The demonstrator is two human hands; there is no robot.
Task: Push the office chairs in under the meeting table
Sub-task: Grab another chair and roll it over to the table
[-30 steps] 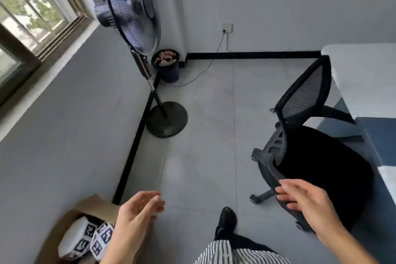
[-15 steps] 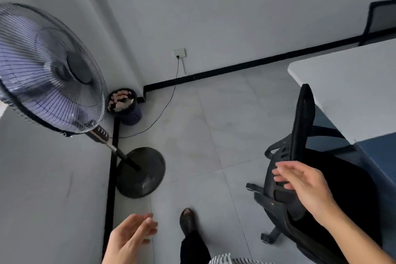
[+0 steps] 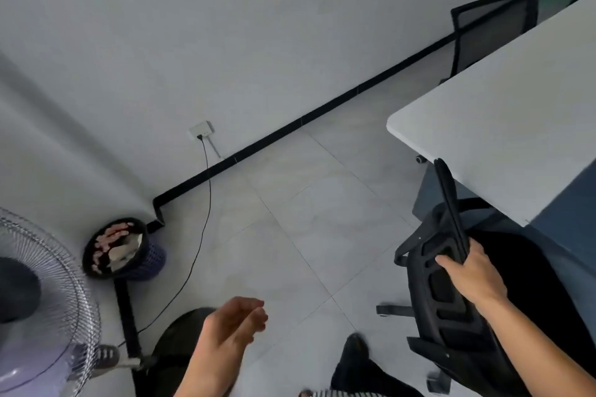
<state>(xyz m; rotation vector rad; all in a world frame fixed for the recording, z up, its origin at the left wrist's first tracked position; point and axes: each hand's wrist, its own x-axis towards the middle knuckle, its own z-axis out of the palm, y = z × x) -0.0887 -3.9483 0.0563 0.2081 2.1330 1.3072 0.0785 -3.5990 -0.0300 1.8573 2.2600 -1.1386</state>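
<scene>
Head view, lower right: right hand (image 3: 474, 274) clasps the chair backrest (image 3: 450, 203); push it squarely under the counter (image 3: 503, 126), left hand (image 3: 233, 327) loose, empty.

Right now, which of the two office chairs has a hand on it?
The near chair by the table corner: the right hand grips its backrest. The far chair by the wall stands untouched.

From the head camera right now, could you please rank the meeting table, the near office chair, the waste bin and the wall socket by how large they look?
1. meeting table
2. near office chair, though it looks enlarged by nearness to the camera
3. waste bin
4. wall socket
</scene>
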